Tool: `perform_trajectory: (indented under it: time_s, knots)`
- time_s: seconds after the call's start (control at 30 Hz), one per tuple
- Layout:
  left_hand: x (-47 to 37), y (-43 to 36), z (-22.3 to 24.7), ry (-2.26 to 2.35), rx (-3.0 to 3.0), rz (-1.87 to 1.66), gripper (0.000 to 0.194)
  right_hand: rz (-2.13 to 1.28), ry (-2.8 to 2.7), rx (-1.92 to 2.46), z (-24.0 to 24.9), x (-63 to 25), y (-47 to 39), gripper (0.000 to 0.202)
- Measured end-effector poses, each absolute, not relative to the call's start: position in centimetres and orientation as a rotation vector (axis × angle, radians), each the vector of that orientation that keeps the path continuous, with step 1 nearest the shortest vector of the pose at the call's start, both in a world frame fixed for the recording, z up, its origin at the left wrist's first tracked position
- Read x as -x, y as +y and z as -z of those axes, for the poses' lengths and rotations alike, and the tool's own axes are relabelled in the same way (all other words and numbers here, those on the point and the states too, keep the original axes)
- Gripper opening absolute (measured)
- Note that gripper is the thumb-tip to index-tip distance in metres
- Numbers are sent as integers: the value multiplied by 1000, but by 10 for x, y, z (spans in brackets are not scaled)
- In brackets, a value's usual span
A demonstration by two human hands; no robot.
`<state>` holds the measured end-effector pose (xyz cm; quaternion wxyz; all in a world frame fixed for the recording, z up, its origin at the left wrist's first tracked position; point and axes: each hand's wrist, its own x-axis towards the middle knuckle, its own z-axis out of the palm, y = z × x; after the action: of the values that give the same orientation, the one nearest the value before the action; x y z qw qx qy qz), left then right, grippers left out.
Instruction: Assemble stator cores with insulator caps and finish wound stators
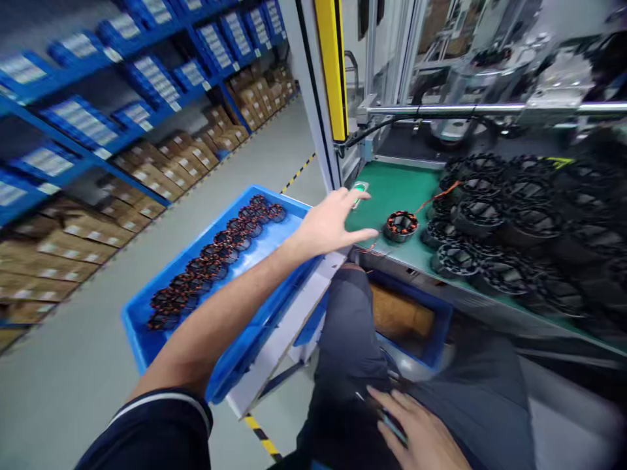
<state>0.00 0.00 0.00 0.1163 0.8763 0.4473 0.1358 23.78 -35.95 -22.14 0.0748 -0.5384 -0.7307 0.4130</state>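
Observation:
My left hand reaches over the edge of the green work surface, thumb and fingers spread, with nothing in it. Just beyond its thumb sits a motor stator wound with copper wire, apart from the fingers. An orange lead runs from that stator toward the stacked ones. Low in the view, my right hand rests near my lap, its fingers curled around a thin dark tool with a light tip. The kind of tool cannot be made out.
Many dark stators are stacked on the right. A blue tray with rows of wound stators stands at left on a white stand. A yellow-fronted post and a metal rail border the machine. Below is a blue bin.

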Motion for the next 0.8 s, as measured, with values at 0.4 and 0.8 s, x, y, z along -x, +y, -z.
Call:
perform_trajectory:
  time_s: [0.4, 0.8]
  knots:
    - [-53, -55, 33, 1200, -2252, -703, 51, -1053, -1683, 1419, 129, -252, -323, 29]
    - [-36, -192, 69, 583, -1916, -666, 54, -699, -1271, 1316, 50, -260, -245, 8]
